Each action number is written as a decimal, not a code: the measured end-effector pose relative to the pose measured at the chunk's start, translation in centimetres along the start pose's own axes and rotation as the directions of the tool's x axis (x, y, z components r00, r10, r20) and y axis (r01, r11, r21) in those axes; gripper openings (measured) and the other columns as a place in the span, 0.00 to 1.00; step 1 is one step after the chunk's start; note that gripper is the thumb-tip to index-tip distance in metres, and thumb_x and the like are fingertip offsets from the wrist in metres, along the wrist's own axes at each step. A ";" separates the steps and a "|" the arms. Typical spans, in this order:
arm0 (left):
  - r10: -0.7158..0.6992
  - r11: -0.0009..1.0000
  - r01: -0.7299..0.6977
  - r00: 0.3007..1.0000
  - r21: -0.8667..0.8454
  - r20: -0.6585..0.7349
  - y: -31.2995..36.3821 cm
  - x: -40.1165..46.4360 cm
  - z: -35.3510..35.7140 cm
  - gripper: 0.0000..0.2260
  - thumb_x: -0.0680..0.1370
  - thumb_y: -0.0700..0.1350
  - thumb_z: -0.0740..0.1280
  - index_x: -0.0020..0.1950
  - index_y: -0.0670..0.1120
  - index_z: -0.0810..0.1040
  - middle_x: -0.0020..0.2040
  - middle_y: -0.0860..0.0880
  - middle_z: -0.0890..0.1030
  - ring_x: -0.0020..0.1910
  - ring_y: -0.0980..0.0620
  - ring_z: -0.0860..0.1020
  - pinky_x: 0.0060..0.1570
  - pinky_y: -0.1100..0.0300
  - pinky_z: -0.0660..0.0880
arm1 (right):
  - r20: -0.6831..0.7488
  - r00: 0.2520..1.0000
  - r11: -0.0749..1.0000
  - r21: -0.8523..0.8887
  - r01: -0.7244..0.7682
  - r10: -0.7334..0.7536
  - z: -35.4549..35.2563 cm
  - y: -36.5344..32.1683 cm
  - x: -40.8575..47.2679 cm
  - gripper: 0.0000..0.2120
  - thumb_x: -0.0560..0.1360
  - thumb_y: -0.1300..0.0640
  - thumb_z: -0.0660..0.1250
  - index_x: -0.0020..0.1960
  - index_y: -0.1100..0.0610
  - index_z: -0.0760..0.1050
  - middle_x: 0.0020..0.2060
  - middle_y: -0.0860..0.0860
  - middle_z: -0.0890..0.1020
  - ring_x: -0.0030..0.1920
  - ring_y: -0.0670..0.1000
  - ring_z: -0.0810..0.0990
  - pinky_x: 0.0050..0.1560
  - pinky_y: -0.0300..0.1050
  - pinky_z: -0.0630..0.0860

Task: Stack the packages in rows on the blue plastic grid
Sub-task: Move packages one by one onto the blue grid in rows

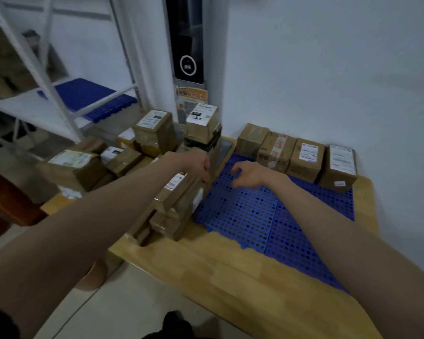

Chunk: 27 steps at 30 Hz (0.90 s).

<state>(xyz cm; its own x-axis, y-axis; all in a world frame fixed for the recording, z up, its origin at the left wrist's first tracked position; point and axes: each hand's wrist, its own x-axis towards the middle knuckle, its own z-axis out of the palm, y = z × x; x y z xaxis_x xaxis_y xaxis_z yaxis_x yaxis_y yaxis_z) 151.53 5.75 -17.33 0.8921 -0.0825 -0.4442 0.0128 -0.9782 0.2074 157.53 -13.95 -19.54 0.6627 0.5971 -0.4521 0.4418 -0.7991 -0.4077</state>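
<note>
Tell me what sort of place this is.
Probably a parcel sorting or storage room. A heap of labelled cardboard packages sits beside a wooden table, four more stand in a row on the blue plastic grid, and white metal shelving holds more parcels.

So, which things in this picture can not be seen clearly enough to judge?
- Left hand, head view: fingers go behind the packages, so its grip is unclear.
- Shipping labels on the row of four packages: text too small and blurred.
- Shelf at upper left: contents blurred.
- Blue plastic grid: near corner covered by the right forearm.
</note>
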 end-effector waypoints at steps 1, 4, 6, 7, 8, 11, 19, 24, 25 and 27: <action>-0.015 1.000 0.015 1.000 -0.008 -0.012 -1.0 -0.6 -0.1 0.11 0.78 0.52 0.68 0.45 0.45 0.72 0.41 0.47 0.71 0.36 0.49 0.69 0.38 0.55 0.67 | 0.004 1.000 1.000 0.003 0.006 -0.006 0.1 -1.0 0.0 0.25 0.78 0.50 0.67 0.73 0.54 0.66 0.68 0.55 0.70 0.41 0.48 0.75 0.32 0.39 0.71; -0.086 0.996 0.086 0.996 -0.024 -0.029 -4.5 -1.9 0.0 0.22 0.78 0.55 0.67 0.68 0.46 0.71 0.60 0.46 0.74 0.54 0.48 0.73 0.50 0.58 0.68 | -0.001 1.000 1.000 0.005 0.011 -0.011 0.1 -4.1 0.4 0.25 0.79 0.50 0.67 0.73 0.54 0.65 0.62 0.55 0.74 0.42 0.50 0.75 0.35 0.41 0.71; -0.098 0.995 0.097 0.994 -0.020 -0.056 -7.1 -2.1 0.0 0.27 0.77 0.57 0.67 0.72 0.46 0.68 0.69 0.46 0.71 0.64 0.46 0.71 0.56 0.58 0.68 | -0.005 1.000 1.000 0.014 0.011 -0.011 0.1 -6.1 1.1 0.24 0.78 0.50 0.67 0.72 0.54 0.66 0.55 0.52 0.75 0.43 0.50 0.75 0.37 0.42 0.73; -0.093 0.996 0.092 0.993 -0.011 -0.072 -8.3 -2.3 -0.1 0.28 0.77 0.57 0.68 0.72 0.45 0.68 0.70 0.45 0.71 0.65 0.45 0.71 0.57 0.57 0.69 | -0.010 1.000 1.000 0.012 0.016 -0.016 0.1 -7.3 1.6 0.24 0.78 0.50 0.67 0.72 0.54 0.67 0.54 0.51 0.74 0.43 0.49 0.75 0.38 0.42 0.74; -0.086 0.996 0.086 0.992 -0.002 -0.089 -9.6 -2.5 -0.3 0.28 0.77 0.57 0.68 0.72 0.45 0.68 0.70 0.45 0.71 0.65 0.44 0.71 0.58 0.56 0.69 | -0.017 1.000 1.000 0.002 0.024 -0.024 0.1 -8.4 2.2 0.24 0.78 0.50 0.67 0.71 0.54 0.67 0.53 0.50 0.74 0.44 0.49 0.76 0.39 0.42 0.74; -0.100 0.995 0.099 0.989 -0.009 -0.108 -13.6 -3.9 -1.2 0.26 0.77 0.56 0.68 0.71 0.44 0.70 0.69 0.44 0.72 0.66 0.44 0.71 0.63 0.52 0.70 | -0.052 0.998 0.999 -0.017 0.045 -0.046 0.2 -12.3 4.4 0.23 0.79 0.49 0.66 0.71 0.56 0.68 0.59 0.52 0.74 0.49 0.50 0.76 0.44 0.42 0.74; -0.106 0.992 0.096 0.987 -0.086 -0.122 -25.5 -6.2 -2.1 0.20 0.77 0.56 0.68 0.64 0.47 0.74 0.63 0.47 0.76 0.58 0.48 0.74 0.57 0.54 0.72 | -0.171 0.981 0.993 0.053 0.105 -0.094 3.4 -22.6 10.9 0.16 0.77 0.51 0.68 0.63 0.53 0.74 0.57 0.51 0.77 0.50 0.50 0.77 0.41 0.41 0.74; -0.150 0.983 0.134 0.981 -0.125 -0.125 -30.3 -6.4 -2.3 0.24 0.76 0.55 0.69 0.70 0.49 0.71 0.68 0.49 0.72 0.64 0.48 0.72 0.58 0.59 0.70 | -0.100 0.992 0.994 0.072 0.084 -0.077 5.7 -26.4 14.1 0.17 0.76 0.53 0.68 0.64 0.51 0.73 0.60 0.52 0.77 0.56 0.52 0.78 0.55 0.47 0.77; -0.145 0.984 0.129 0.980 -0.124 -0.133 -31.2 -6.5 -2.5 0.24 0.77 0.55 0.68 0.70 0.49 0.71 0.68 0.48 0.72 0.64 0.48 0.72 0.59 0.58 0.70 | -0.072 0.995 0.995 0.064 0.077 -0.072 5.9 -27.1 14.6 0.18 0.76 0.52 0.68 0.65 0.51 0.72 0.60 0.52 0.77 0.57 0.52 0.77 0.57 0.49 0.77; -0.141 0.987 0.127 0.979 -0.104 -0.144 -33.0 -7.0 -3.0 0.24 0.77 0.55 0.67 0.71 0.48 0.71 0.69 0.48 0.72 0.64 0.48 0.72 0.59 0.58 0.70 | -0.032 0.997 0.996 0.053 0.077 -0.075 6.2 -28.2 15.6 0.18 0.76 0.50 0.68 0.65 0.50 0.72 0.60 0.52 0.77 0.57 0.53 0.77 0.58 0.50 0.77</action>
<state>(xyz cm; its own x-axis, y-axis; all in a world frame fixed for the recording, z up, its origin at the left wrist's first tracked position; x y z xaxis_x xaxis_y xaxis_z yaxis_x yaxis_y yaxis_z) 146.21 39.22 -18.41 0.9372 0.0845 -0.3385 0.1724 -0.9556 0.2388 151.65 18.37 -20.01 0.6467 0.6531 -0.3940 0.4590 -0.7458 -0.4827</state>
